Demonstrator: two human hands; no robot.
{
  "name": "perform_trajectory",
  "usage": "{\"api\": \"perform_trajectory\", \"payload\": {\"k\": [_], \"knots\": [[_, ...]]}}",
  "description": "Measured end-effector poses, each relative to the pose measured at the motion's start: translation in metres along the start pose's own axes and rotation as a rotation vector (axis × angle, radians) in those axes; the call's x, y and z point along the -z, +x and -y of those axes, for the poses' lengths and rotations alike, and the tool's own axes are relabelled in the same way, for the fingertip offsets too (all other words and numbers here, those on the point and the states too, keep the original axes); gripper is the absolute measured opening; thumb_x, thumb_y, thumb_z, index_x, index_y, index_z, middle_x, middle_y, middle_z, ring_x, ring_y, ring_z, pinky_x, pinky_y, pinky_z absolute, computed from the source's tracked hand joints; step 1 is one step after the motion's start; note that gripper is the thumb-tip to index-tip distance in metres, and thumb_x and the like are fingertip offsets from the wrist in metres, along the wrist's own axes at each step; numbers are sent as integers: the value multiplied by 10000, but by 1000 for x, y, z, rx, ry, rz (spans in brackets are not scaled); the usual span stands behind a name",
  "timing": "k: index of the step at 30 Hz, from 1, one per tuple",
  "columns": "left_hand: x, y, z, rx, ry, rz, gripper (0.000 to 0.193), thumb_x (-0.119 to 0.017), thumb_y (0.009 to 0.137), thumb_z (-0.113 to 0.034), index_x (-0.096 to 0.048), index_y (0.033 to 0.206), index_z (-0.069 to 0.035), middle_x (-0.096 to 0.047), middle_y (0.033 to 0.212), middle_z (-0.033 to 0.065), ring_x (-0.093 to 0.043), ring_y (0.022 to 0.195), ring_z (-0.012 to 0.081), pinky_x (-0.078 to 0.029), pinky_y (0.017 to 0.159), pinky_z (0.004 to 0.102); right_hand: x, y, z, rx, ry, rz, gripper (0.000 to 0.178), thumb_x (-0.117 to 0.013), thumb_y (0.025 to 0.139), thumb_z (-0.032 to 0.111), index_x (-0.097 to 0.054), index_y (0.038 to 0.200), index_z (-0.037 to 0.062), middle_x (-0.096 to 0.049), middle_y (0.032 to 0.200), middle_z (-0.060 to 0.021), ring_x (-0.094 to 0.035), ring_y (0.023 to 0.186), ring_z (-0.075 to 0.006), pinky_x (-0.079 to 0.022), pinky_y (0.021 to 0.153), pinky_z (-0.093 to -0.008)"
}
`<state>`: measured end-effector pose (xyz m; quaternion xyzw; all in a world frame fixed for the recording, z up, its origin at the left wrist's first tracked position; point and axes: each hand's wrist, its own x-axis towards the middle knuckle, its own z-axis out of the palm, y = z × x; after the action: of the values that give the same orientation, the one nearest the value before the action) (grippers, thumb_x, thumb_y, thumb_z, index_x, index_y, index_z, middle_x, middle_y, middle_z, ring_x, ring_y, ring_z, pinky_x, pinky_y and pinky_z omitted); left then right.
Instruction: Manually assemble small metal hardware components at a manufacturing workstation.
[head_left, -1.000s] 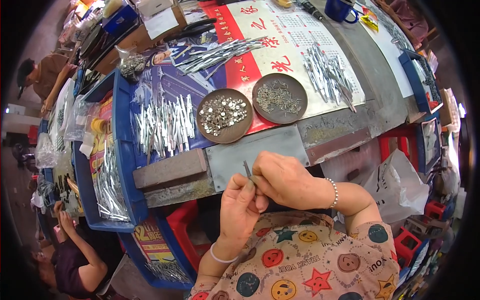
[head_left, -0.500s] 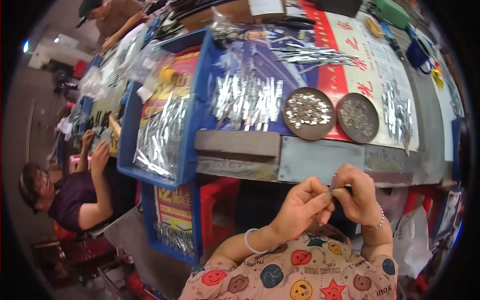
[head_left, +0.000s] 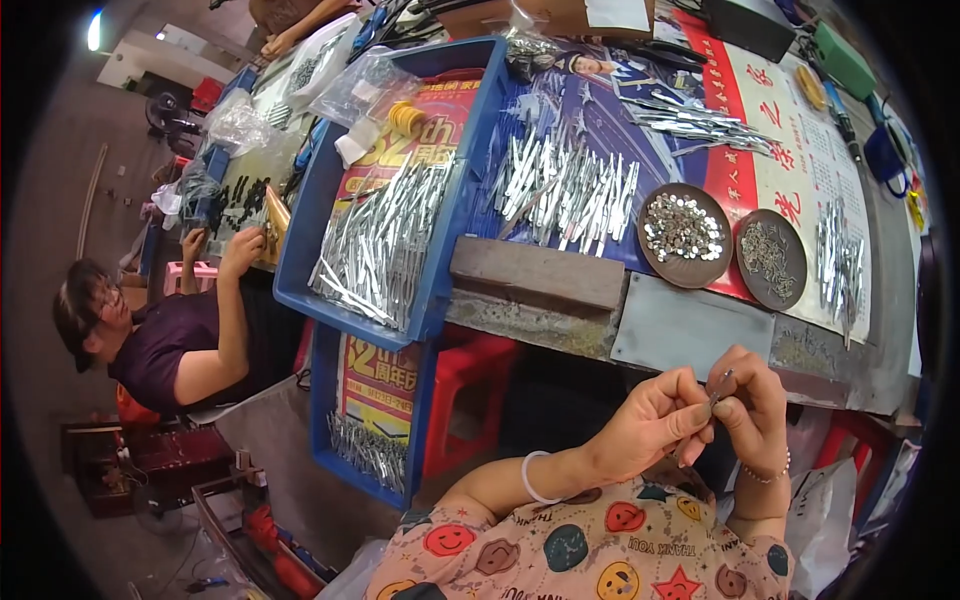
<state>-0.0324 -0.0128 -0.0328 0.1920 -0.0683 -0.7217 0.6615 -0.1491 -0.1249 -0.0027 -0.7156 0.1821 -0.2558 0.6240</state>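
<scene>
My left hand [head_left: 650, 425] and my right hand [head_left: 755, 415] meet in front of my chest, just off the table's near edge. Fingertips of both pinch a small, thin metal piece [head_left: 718, 388], mostly hidden by the fingers. Beyond them on the table stand two round brown dishes: the left dish [head_left: 660, 266] holds small shiny discs, and the right dish [head_left: 793, 288] holds tiny metal parts. Flat silver metal strips [head_left: 570, 195] lie spread left of the dishes. More strips [head_left: 840, 265] lie to their right, and another pile [head_left: 700, 125] lies behind.
A blue crate [head_left: 462, 215] full of metal strips stands at the left, above a lower blue crate [head_left: 425, 440]. A dark bar [head_left: 535, 275] and a grey plate [head_left: 690, 325] lie along the table's edge. A red stool [head_left: 465, 400] is below. Another person [head_left: 185, 345] works at far left.
The view has swung, so the table and crates appear farther right. My hands stay together, pinching the small metal piece, which now shows a little more between the fingers.
</scene>
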Motion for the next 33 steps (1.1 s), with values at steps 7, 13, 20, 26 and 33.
{"api": "perform_trajectory", "payload": {"k": [7, 13, 20, 26, 33], "knots": [[4, -7, -2, 14, 82, -38, 98, -519, 948, -130, -457, 923, -58, -583, 822, 70, -548, 611, 124, -442, 535, 224, -10, -3, -6, 117, -171, -59, 183, -620, 860, 141, -496, 815, 15, -548, 739, -92, -528, 651, -200, -442, 579, -281], [1, -1, 0, -38, 132, -116, 130, -518, 955, -174, -460, 909, -67, -568, 771, 13, -554, 586, 71, -422, 504, 172, -11, -5, -7, 139, -293, -76, 94, -590, 812, 9, -498, 830, 7, -550, 761, -121, -539, 637, -236, -443, 549, -312], [3, 1, 2, -15, 86, -125, 119, -510, 959, -161, -458, 909, -65, -554, 785, 16, -530, 595, 65, -426, 520, 173, -13, -5, -10, 305, -608, -126, 144, -590, 765, -59, -514, 864, 14, -557, 769, -132, -547, 628, -277, -447, 534, -338], [0, 1, -7, -7, 132, -126, 87, -494, 961, -115, -445, 917, -58, -548, 786, 49, -503, 582, 91, -417, 532, 192, -4, 1, -13, 240, -359, -45, 143, -604, 746, -60, -534, 846, 14, -578, 764, -139, -573, 634, -285, -463, 539, -331], [5, -8, -4, 23, 106, -36, 67, -468, 966, -87, -424, 924, -58, -549, 797, 70, -497, 599, 99, -412, 547, 203, 5, -4, -16, 97, -125, 66, 131, -657, 751, 5, -541, 810, 18, -583, 769, -114, -586, 665, -253, -473, 584, -305]]}}
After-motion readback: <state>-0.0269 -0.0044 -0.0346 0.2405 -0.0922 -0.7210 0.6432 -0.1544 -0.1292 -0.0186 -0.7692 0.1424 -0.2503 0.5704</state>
